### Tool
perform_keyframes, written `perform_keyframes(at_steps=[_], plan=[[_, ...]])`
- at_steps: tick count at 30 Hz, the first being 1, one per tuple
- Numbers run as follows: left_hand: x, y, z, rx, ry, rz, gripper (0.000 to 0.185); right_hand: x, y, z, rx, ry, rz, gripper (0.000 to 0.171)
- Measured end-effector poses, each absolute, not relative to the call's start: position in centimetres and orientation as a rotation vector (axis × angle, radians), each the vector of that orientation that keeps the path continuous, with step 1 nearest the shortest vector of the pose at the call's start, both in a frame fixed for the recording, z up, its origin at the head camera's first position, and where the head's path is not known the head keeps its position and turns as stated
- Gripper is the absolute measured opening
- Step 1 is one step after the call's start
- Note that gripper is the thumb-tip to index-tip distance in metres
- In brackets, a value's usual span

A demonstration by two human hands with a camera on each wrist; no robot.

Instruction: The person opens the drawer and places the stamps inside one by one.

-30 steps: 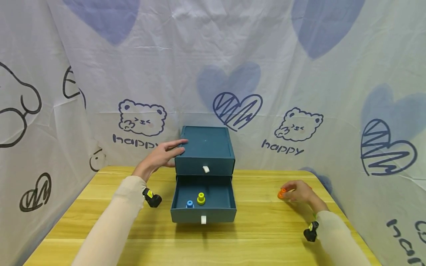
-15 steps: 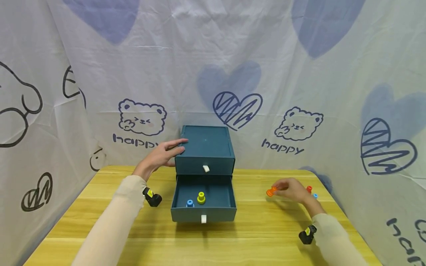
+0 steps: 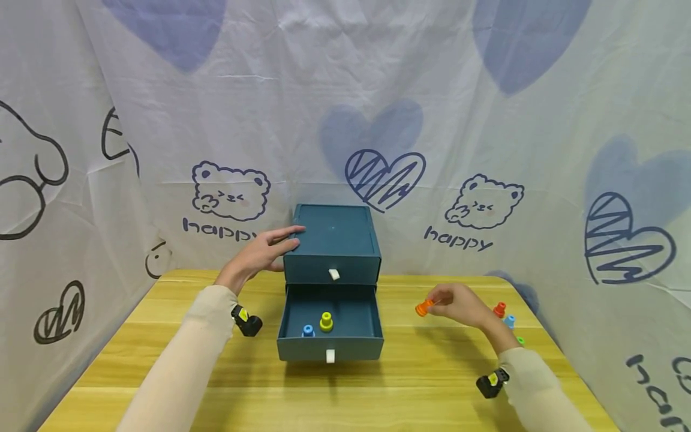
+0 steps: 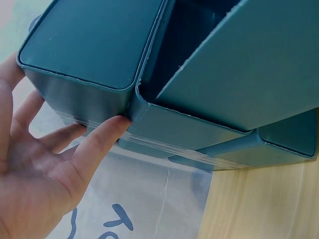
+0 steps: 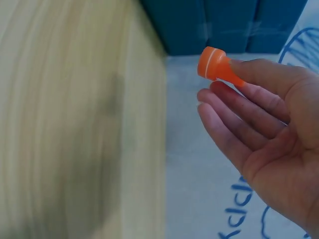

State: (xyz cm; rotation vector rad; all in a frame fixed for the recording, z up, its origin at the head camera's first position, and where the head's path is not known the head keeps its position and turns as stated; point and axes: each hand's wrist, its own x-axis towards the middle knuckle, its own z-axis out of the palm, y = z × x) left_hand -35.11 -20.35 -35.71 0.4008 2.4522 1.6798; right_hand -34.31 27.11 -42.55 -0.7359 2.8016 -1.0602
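My left hand rests on the left edge of a dark teal drawer box, its fingers over the top and side. In the left wrist view the thumb and fingers lie against the teal wall, loosely spread. The lower drawer is pulled out and holds a yellow piece and a blue piece. To the right, my right hand pinches a small orange piece shaped like a toy stamp between thumb and fingers, wide end outward. It is tilted above the wooden table.
Behind my right hand stand a red piece, a blue piece and a partly hidden green piece. The upper drawer is closed. White printed cloth hangs behind and beside the wooden table.
My right hand has moved left with the orange piece, away from the red, blue and green pieces, which have come into sight behind it. My left hand has stayed on the box.
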Motion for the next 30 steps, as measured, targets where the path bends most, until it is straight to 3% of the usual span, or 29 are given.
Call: perform_keyframes(at_steps=[30], plan=[[-34.9, -20.4, -35.6, 0.416, 2.427, 1.689, 0.061, -32.2, 20.4, -36.8, -1.007, 2.609, -1.103, 0.018]])
